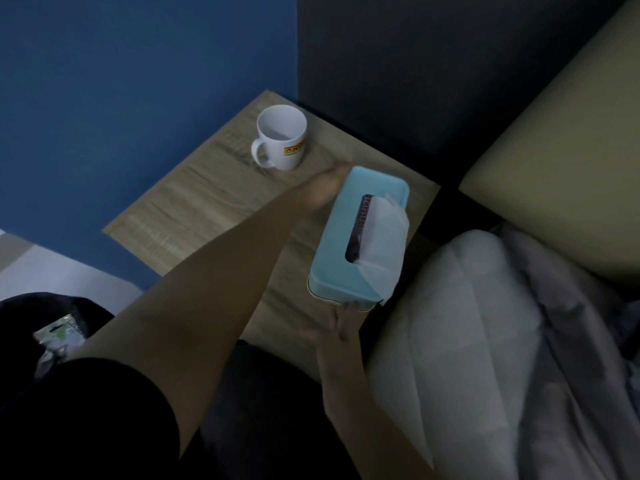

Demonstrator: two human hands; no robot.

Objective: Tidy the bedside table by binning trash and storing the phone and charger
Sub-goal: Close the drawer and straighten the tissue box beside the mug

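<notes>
A light blue tissue box (349, 244) with a white tissue sticking out of its slot is over the right side of the wooden bedside table (194, 209). My left hand (329, 188) grips the box's far left side, with its fingers partly hidden behind the box. At the box's near end, my right hand (341, 323) holds it from below with the fingertips. A white mug (281, 137) stands upright at the table's back. No phone or charger is in view.
A black bin (41, 306) with shiny wrappers (59, 336) inside sits at the lower left, below the table. A bed with a grey-white duvet (485, 323) and a beige headboard cushion (561, 161) lies on the right. A blue wall rises behind the table.
</notes>
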